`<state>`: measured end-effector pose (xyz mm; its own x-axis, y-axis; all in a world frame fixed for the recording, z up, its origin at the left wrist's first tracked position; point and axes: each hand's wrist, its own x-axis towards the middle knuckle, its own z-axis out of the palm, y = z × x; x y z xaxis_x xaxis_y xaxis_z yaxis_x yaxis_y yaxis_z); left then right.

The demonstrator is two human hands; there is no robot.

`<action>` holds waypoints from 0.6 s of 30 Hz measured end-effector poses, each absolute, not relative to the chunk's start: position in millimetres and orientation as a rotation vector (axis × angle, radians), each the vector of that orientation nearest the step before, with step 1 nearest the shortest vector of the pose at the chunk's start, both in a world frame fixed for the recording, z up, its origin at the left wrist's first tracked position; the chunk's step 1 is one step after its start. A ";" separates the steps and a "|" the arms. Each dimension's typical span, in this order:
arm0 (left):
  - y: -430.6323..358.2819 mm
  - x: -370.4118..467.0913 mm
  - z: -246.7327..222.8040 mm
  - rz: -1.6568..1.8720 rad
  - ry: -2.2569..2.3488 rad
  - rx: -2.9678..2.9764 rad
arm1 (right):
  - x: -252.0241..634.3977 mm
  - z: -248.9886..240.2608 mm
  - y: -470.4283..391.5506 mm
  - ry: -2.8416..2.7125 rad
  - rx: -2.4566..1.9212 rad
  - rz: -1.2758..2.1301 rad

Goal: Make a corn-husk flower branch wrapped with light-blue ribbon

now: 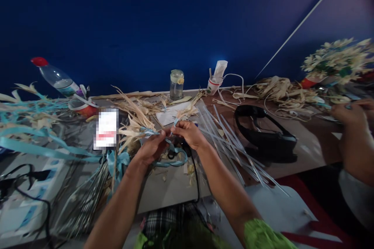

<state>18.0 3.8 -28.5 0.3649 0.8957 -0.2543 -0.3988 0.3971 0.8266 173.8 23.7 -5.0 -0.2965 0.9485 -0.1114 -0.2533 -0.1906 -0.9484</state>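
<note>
Grey tabletop (166, 196) spreads beneath our fingers. Right of them we have clear sticks (230, 140), then a black headset (271, 146) farther right. Pale husks (136, 112) fan out just left of our fingertips. Our left hand (152, 149), thumb and fingers drawn together, pinches blue ribbon (174, 163); our right hand (188, 133) pinches it too, fingertips nearly meeting. The ribbon's loop lies on our side of the fingers.

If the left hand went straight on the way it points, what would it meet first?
Likely the right hand, just ahead of the left hand, though this single view leaves depth unclear.
</note>
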 end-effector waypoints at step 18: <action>7.7 -7.5 -25.9 1.025 0.739 1.064 | 185.7 0.5 25.2 -0.864 -0.765 1.836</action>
<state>-7.5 7.7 -25.9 0.3675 0.9299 -0.0137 -0.3071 0.1353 0.9420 185.7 25.2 0.5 -0.3685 0.9194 -0.1376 -0.4801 -0.3150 -0.8187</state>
